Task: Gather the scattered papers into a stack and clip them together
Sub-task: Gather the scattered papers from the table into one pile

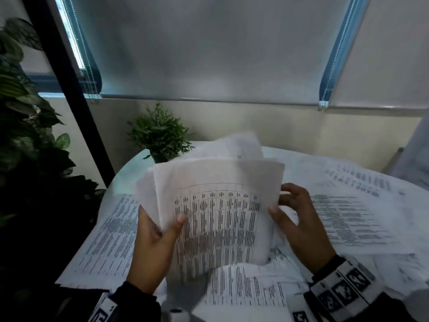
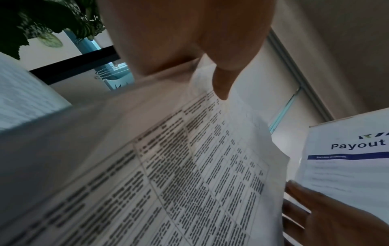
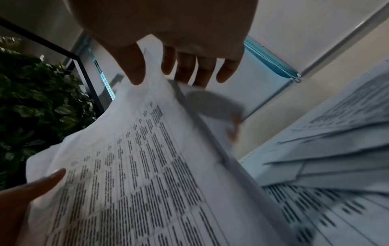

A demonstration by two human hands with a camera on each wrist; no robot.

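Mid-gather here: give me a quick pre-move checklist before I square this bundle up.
1. Left hand grips the bundle of papers: ok.
2. Right hand on the bundle's other edge: ok, thumb in front, fingers behind.
3. Sheet edges aligned: not ok, back sheets fan out above the front one.
4. All papers gathered: not ok, loose sheets lie on the table.
5. Clip located: cannot tell.
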